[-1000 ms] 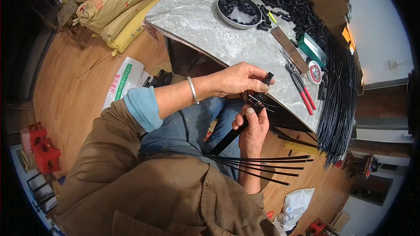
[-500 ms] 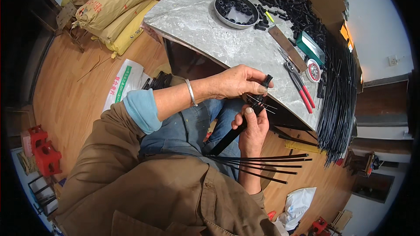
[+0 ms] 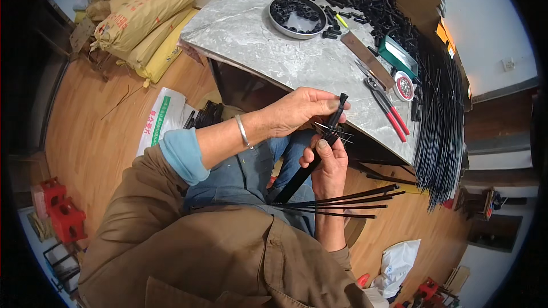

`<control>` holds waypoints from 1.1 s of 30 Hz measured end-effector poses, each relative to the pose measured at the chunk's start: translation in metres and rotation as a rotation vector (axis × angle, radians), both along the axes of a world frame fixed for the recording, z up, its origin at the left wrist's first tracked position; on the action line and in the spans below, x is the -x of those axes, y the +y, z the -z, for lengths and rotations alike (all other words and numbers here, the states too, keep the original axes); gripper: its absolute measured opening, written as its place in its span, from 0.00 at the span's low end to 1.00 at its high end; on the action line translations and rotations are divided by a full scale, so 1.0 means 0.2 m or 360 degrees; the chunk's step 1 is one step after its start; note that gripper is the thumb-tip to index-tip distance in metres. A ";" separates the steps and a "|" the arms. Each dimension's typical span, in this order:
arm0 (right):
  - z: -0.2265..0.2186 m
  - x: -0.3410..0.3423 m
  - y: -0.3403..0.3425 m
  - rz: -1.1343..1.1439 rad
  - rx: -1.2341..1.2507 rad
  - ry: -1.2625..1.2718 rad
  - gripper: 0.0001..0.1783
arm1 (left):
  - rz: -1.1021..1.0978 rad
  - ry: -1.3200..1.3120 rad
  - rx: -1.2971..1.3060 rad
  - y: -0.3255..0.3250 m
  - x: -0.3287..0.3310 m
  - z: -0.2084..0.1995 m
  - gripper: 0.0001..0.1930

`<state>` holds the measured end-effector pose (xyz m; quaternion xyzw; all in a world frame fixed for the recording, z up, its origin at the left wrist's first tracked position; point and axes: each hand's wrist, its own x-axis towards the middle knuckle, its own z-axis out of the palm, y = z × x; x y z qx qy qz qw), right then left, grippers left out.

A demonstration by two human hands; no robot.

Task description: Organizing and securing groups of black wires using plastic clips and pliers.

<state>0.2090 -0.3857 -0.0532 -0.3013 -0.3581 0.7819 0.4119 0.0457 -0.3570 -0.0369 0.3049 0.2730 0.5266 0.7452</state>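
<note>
Both my hands hold a black folding umbrella frame [image 3: 295,186] that leans up from my lap toward the table's front edge. My left hand [image 3: 305,109] pinches the narrow black end piece [image 3: 342,100], flared at its tip, between thumb and fingers. Just below, my right hand [image 3: 330,166] is closed round the upper part of the thick black shaft, its thumb pressed near the joint. Thin pale wires stick out sideways between the two hands. Several long black ribs [image 3: 357,206] fan out to the right, across my right forearm. My fingers hide part of the joint.
On the grey marbled table [image 3: 240,28] stand a round bowl [image 3: 298,35] of small black parts, a green tray [image 3: 394,57] and a small round dish [image 3: 404,86]. Red-handled pliers [image 3: 394,121] lie near the edge. Black rods [image 3: 439,137] overhang at right; stuffed sacks [image 3: 145,17] are at left.
My left thumb has shifted higher along the end piece. The ribs over my right forearm sit closer together and a little higher. The whole view has turned slightly.
</note>
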 end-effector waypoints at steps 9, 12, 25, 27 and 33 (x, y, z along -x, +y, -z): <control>-0.02 -0.01 0.01 0.0027 -0.0081 -0.0190 0.12 | -0.0006 0.0620 0.0018 -0.14 -0.02 -0.09 0.18; 0.03 -0.09 0.05 0.0051 -0.0706 -0.0839 0.10 | -0.0111 0.0678 -0.0151 -0.15 -0.04 -0.01 0.19; 0.03 -0.21 0.17 -0.0451 -0.0269 -0.0566 0.14 | -0.0149 0.0707 -0.0288 -0.18 -0.10 0.00 0.17; 0.07 -0.23 0.20 -0.0574 -0.0094 -0.0415 0.17 | -0.0193 0.0778 -0.0351 -0.17 -0.11 0.00 0.16; 0.17 -0.26 0.23 -0.0700 -0.0035 -0.0085 0.18 | -0.0086 0.0737 -0.0427 -0.16 -0.16 -0.02 0.18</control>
